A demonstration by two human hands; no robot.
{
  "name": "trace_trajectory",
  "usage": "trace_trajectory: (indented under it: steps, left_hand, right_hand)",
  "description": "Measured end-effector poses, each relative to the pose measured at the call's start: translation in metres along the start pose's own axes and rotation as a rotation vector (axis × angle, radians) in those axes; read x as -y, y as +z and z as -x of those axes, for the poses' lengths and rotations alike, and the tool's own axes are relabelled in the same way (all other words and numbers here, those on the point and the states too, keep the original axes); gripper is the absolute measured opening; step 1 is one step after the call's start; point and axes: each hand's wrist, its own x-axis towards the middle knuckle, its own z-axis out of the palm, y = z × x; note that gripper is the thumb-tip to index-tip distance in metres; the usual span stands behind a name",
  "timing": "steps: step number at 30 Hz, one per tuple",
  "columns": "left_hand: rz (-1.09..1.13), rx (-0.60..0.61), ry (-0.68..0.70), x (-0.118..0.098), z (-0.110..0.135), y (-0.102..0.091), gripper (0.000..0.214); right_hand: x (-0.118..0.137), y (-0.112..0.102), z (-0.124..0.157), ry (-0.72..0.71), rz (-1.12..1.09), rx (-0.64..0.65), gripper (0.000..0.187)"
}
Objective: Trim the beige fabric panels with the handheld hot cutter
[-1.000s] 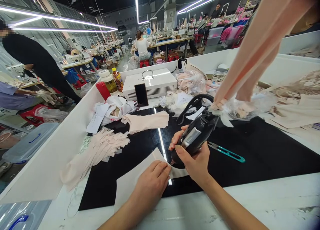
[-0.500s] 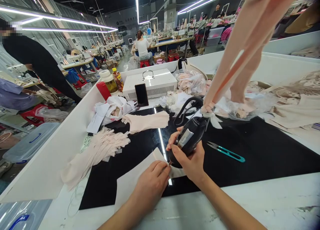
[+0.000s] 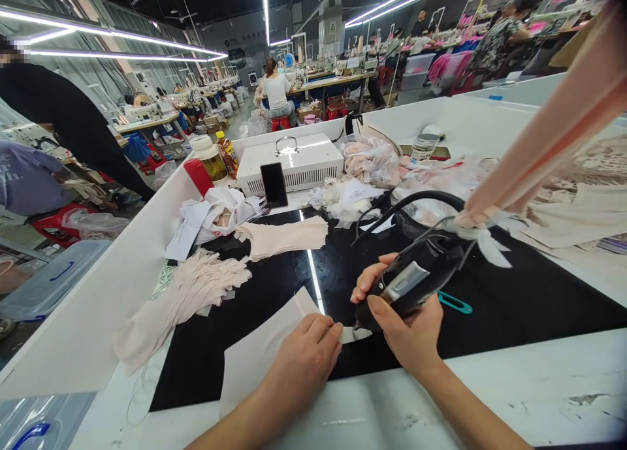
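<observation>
My right hand (image 3: 418, 339) is wrapped around a black corded handheld tool (image 3: 404, 280) with a silver plate on its side. The tool leans to the right, its tip down at a narrow end of pale fabric (image 3: 353, 335). My left hand (image 3: 306, 352) lies on the pale fabric piece (image 3: 257, 349), fingertips closed together on its edge just left of the tip. Pink cloth strips (image 3: 529, 143) tied to the tool's rear run up to the right. Behind my right hand, teal thread snips (image 3: 455, 303) are partly hidden.
A glossy black board (image 3: 519, 300) covers the worktop. Stacks of beige fabric (image 3: 181, 300) and cut pieces (image 3: 289, 236) lie on it. Farther back stand a phone (image 3: 274, 184), a white metal box (image 3: 291, 156) and jars. Low white walls (image 3: 98, 300) edge the table; people sit beyond.
My right hand has carried the tool rightward and tilted it over, now partly covering the snips. The pink strips swung right. My left hand shifted slightly right on the fabric.
</observation>
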Motion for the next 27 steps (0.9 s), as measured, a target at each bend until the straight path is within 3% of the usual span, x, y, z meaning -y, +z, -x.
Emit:
trace_trajectory:
  steps: [6, 27]
  left_hand:
    - [-0.006, 0.032, -0.027, 0.0, 0.008, 0.006, 0.023]
    - [-0.075, -0.039, -0.015, -0.002, 0.013, 0.009, 0.029]
  right_hand:
    - [0.006, 0.0, 0.003, -0.028, 0.032, -0.021, 0.04]
    - [0.007, 0.002, 0.001, -0.006, -0.034, -0.001, 0.041]
